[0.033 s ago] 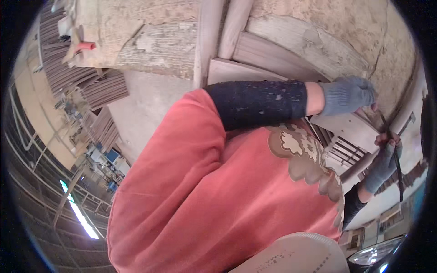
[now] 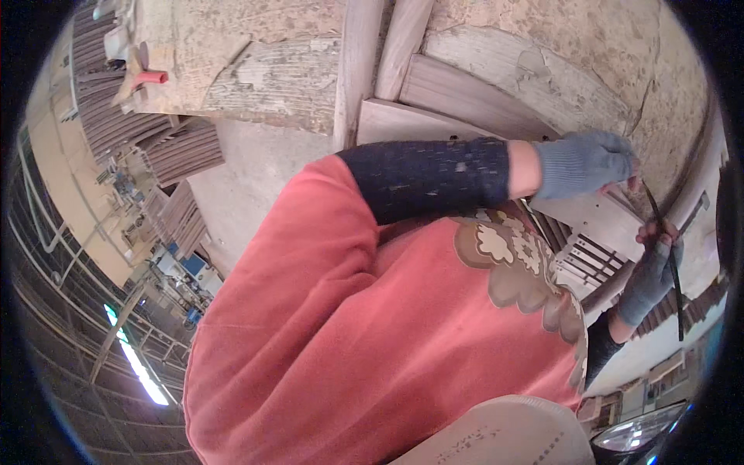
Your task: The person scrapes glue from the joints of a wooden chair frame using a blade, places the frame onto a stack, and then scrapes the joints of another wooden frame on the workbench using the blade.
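One long, thin, dark strip [image 2: 679, 304], gripped by the grey-gloved right hand [image 2: 656, 263], could slip if the curled, grey-gloved left hand [image 2: 590, 164], hold unclear, tugs!

Left upper arm [image 2: 279, 248] is sloping to a bent elbow; left forearm [image 2: 434, 174] is lying nearly level across the view in a dark sleeve cover. Left wrist [image 2: 523, 169] is showing bare, running roughly straight into the left hand [image 2: 587, 164]. That one's wearing a grey-blue glove, back facing the camera, fingers bunching, bare tips poking out. Right forearm [image 2: 603, 350] is partly hiding behind the torso [image 2: 387, 333]. Right hand [image 2: 656, 263], also gloved, is angling up-view, bare-tipped fingers curling in. Hands are sitting near each other, apart.
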### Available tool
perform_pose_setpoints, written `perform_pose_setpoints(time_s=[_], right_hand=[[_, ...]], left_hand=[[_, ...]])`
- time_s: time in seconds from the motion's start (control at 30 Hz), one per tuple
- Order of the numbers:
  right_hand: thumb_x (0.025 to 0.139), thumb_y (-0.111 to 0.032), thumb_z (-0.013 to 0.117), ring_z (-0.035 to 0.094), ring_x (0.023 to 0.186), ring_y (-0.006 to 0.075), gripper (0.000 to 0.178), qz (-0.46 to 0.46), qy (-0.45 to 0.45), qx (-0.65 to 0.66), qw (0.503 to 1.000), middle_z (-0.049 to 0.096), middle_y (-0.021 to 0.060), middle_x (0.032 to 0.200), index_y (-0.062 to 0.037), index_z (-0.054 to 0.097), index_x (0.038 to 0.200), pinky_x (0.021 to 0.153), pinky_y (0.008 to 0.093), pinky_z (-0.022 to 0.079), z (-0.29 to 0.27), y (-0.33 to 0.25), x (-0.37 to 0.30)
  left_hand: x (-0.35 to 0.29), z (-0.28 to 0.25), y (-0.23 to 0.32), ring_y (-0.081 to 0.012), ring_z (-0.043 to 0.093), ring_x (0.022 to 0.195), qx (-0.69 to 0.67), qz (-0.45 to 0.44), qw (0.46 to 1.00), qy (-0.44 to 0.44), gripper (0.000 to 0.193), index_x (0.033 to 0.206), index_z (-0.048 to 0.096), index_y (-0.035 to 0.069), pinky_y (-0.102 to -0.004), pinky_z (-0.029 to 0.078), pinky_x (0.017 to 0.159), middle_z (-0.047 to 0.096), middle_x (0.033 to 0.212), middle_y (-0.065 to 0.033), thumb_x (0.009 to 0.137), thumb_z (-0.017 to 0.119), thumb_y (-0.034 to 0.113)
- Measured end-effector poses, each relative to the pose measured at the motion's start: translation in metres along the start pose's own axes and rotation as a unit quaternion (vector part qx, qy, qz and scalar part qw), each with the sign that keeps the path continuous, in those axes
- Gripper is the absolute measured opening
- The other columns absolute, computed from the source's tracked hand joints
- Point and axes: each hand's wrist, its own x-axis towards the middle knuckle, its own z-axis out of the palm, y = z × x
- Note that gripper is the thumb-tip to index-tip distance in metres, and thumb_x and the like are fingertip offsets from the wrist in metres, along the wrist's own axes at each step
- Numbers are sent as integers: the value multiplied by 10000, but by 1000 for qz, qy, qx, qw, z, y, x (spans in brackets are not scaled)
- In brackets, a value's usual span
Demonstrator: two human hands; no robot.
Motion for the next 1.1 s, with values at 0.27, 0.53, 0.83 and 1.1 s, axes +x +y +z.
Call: perform_pose_setpoints(time_s=[0.27,0.53,0.83,1.1], right_hand=[[889,-199,468,563,797,224,320,-13,-82,180,980,583,147,893,50,527,1082,754,332,436,83,-30,-9],[885,-126,442,604,811,206,279,48,-179,263,947,621,156,890,57,524,1079,726,312,499,132,-52,-29],[900,-100,428,615,862,205,266,46,-219,271,936,620,153,935,57,526,1091,734,307,523,136,-52,-43],[918,-100,411,622,890,219,267,59,-227,287,929,624,164,940,66,512,1101,761,316,528,141,-59,-56]], left_hand=[[-100,-32,7,-96,487,680,-41,-55,996,59,332,878,570,58,-217,423,606,453,709,15,951,422,347],[-119,-39,-15,-170,474,760,-175,57,978,100,284,853,483,60,-307,439,734,418,755,-18,935,475,332],[-122,-40,-25,-171,459,767,-149,86,982,83,336,833,458,74,-305,415,746,412,746,-16,947,430,388],[-132,-39,-26,-173,458,779,-130,79,984,98,362,808,443,70,-307,405,751,431,770,-31,955,408,399]])
